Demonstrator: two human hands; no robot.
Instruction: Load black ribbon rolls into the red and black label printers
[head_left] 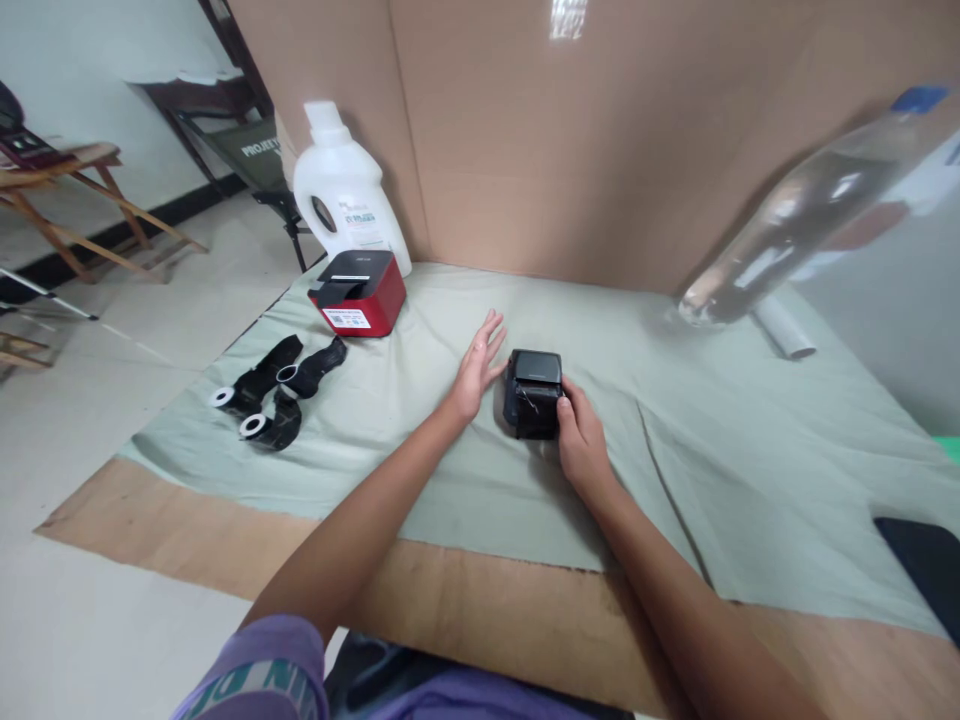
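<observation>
A small black portable receipt printer (534,395) is near the middle of the green cloth. My right hand (581,430) grips its right side, thumb at the front edge and fingers partly hidden behind. Just left of the printer, my left hand (480,372) is held with fingers spread and nothing in it. Farther left lie several black rolls (274,425) with white cores and loose tails. Behind them sits a red and black desktop printer (367,295).
A white jug (349,190) stands behind the red printer against the cardboard panel (562,180). A large clear bottle (795,215) leans at the right, with a grey tube (784,325) beside it. A dark flat object (926,565) lies at the right edge.
</observation>
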